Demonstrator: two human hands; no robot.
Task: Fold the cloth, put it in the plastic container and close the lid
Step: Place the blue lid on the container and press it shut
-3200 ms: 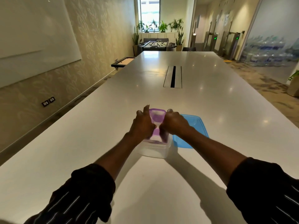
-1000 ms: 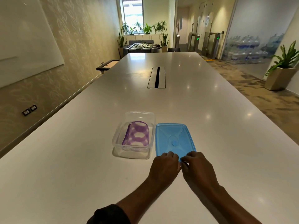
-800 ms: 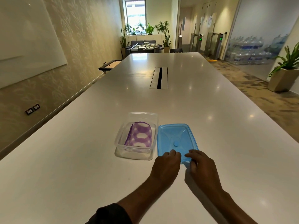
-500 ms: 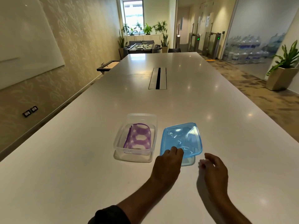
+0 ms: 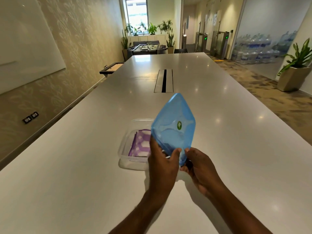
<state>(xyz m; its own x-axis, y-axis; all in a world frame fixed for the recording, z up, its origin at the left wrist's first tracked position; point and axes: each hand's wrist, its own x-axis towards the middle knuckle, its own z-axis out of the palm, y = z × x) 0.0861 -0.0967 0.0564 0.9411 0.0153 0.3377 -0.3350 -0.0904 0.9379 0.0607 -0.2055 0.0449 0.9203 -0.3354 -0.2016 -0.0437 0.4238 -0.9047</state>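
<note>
A clear plastic container [image 5: 125, 150] stands on the white table [image 5: 67, 166] with a folded purple and white cloth [image 5: 140, 146] inside it. The blue lid [image 5: 172, 127] is in the air, tilted up on edge above the container's right side, a green sticker on its face. My left hand [image 5: 163, 163] grips the lid's lower left edge. My right hand [image 5: 199, 166] pinches its lower corner. The lid and my left hand hide the container's right part.
A long cable slot [image 5: 164, 81] runs down the table's middle, farther away. A whiteboard [image 5: 25, 44] hangs on the left wall. A potted plant [image 5: 294, 73] stands on the floor at the right. A foosball table [image 5: 146, 47] is beyond the table's far end.
The lid has left the table to the right of the container and now stands tilted up in both hands. My right hand, free half a second ago, now holds its corner.
</note>
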